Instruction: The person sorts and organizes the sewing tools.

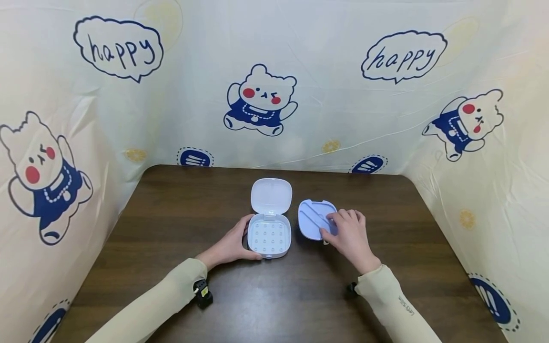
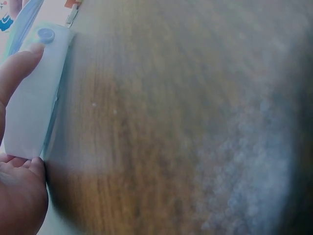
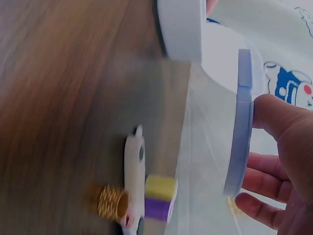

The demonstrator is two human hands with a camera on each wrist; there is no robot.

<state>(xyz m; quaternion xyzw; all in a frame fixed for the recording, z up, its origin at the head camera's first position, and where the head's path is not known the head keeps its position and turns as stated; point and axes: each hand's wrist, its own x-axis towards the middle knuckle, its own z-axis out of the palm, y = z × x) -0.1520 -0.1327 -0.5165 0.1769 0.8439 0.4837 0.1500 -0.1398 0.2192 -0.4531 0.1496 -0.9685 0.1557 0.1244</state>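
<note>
My left hand (image 1: 231,244) grips a pale plastic case (image 1: 279,253) at its left side, thumb on the front wall beside a round button (image 2: 46,35). The case's lid (image 1: 271,195) stands open at the back, and rows of small pegs (image 1: 266,233) cover the floor inside. To the right, my right hand (image 1: 350,236) pinches a lavender tray (image 1: 309,224) with a diagonal groove. The right wrist view has this tray raised off the table. Under it lie a gold thimble (image 3: 113,203), a white slim tool (image 3: 134,176), a yellow spool (image 3: 160,188) and a purple spool (image 3: 157,208).
The dark wooden table (image 1: 193,205) ends at a printed cloth (image 1: 317,109) that rises at the back and both sides. In the head view the tray covers most of the small items beneath it.
</note>
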